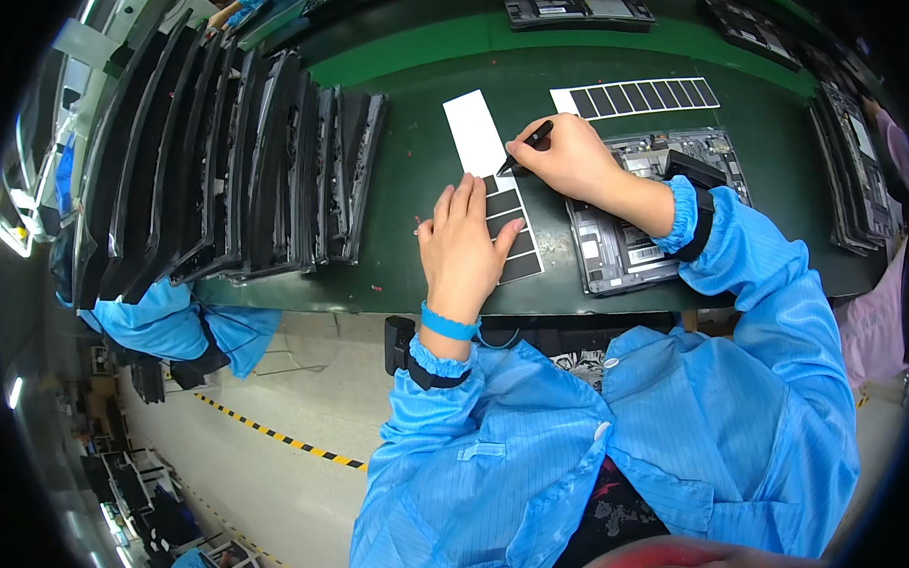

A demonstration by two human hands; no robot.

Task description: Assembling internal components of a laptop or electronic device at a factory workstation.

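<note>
On the green table (393, 257), our left hand (463, 244) lies across a sheet (486, 157) (fingers (462, 196) outstretched), while the fingers of our right hand (567, 156) grip a black tool (541, 134).

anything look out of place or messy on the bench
Small red specks dot the green bench, some left of the left hand; they look like stray debris. I see no spill.
</note>
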